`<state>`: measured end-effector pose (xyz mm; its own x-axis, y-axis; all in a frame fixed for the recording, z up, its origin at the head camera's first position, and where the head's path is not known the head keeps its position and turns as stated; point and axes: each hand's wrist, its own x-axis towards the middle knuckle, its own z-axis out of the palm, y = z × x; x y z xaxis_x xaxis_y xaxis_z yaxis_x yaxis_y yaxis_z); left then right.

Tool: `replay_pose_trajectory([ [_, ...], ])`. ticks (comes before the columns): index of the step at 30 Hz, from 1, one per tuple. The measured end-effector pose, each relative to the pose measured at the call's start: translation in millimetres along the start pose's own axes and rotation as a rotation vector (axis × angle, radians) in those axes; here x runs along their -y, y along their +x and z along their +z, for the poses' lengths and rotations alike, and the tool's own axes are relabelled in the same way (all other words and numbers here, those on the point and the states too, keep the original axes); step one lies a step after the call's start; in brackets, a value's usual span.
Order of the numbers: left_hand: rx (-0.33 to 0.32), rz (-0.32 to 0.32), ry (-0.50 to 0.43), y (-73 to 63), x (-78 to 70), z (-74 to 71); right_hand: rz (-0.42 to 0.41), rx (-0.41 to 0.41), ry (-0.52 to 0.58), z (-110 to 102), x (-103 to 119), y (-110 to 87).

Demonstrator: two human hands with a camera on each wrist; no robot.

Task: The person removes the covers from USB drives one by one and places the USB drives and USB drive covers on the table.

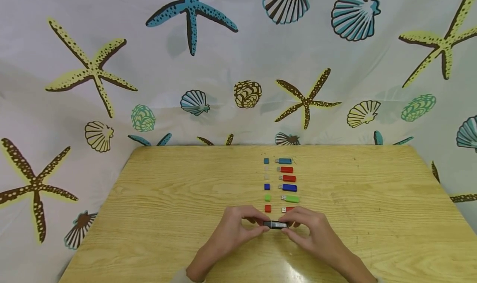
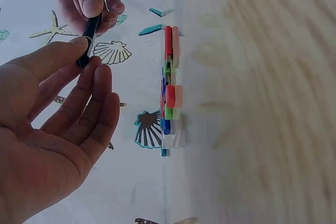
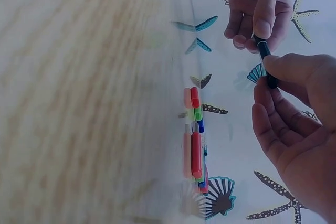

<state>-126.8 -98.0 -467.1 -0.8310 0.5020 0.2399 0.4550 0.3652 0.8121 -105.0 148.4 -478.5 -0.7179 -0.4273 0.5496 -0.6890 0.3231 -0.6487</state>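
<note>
Low over the front middle of the table, both hands hold a black USB stick (image 1: 277,225) lengthwise between them. My left hand (image 1: 234,227) pinches its left end, the black cap (image 1: 266,223), between thumb and fingers. The right hand (image 1: 313,231) pinches the stick's body at the other end. A thin pale line shows between cap and body; whether the two touch fully I cannot tell. In the left wrist view the stick (image 2: 91,29) slants between the thumbs. Just beyond the hands lie a red cap (image 1: 268,209) and a red USB stick (image 1: 287,209), partly hidden by the right fingers.
A column of loose caps, with a green cap (image 1: 267,197) and a blue cap (image 1: 266,187), runs toward the back. Beside it several uncapped sticks lie in a column, among them a green stick (image 1: 290,199). A patterned curtain (image 1: 223,121) hangs behind the wooden table (image 1: 179,192).
</note>
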Motion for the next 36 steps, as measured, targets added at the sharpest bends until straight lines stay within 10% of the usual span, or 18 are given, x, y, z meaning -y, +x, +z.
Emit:
replay_pose_trajectory([
  [24,0.050,-0.014,-0.039,-3.7,-8.9,-6.1,0.005,0.050,0.061,-5.7,5.6,-6.3],
  [36,0.013,-0.150,-0.057,-3.9,3.3,-23.4,-0.003,-0.026,-0.047,-31.7,-10.9,-21.5],
])
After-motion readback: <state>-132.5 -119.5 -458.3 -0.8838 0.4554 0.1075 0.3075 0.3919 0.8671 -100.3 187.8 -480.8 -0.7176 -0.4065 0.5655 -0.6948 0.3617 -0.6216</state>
